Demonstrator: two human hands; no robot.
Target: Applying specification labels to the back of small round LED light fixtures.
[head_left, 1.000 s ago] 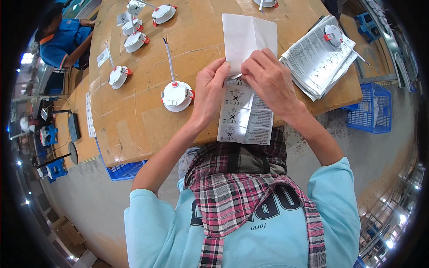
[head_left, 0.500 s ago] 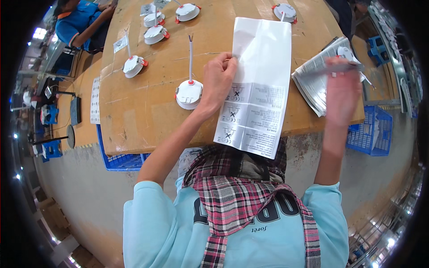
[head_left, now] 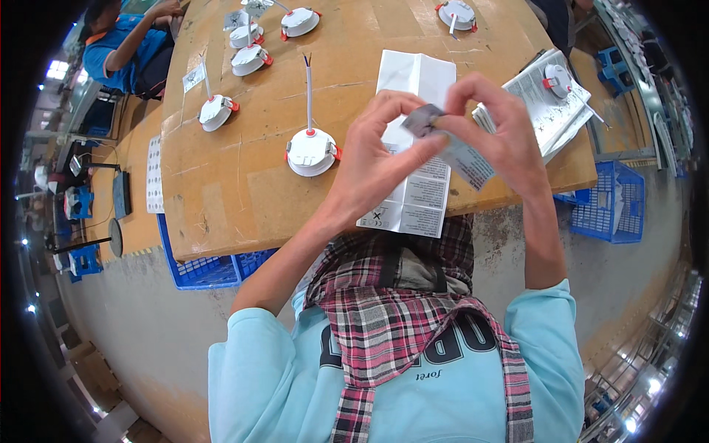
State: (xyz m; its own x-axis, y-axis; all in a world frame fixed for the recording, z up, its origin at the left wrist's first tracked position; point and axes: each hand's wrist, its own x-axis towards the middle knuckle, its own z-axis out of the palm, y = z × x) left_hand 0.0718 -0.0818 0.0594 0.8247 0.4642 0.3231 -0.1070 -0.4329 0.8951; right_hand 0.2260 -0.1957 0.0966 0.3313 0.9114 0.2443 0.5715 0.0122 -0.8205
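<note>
My left hand and my right hand meet above the table's near edge. Between their fingertips is a small printed leaflet, its grey end at my left fingers and its printed end hanging below my right. Fingers cover its middle. Under both hands a long creased instruction sheet lies on the table, partly hidden, its lower end past the edge. Left of my left hand stands a round white downlight with red-tipped clips and an upright cable.
More downlights stand on the cardboard-covered table, some with paper tags. At the right, a stack of printed sheets bears another downlight. Blue crates sit below the edge. A person in blue sits far left.
My right hand has come left from the paper stack to meet my left hand. The long sheet, earlier held in my left hand, now lies on the table. Both hands now grip the leaflet.
</note>
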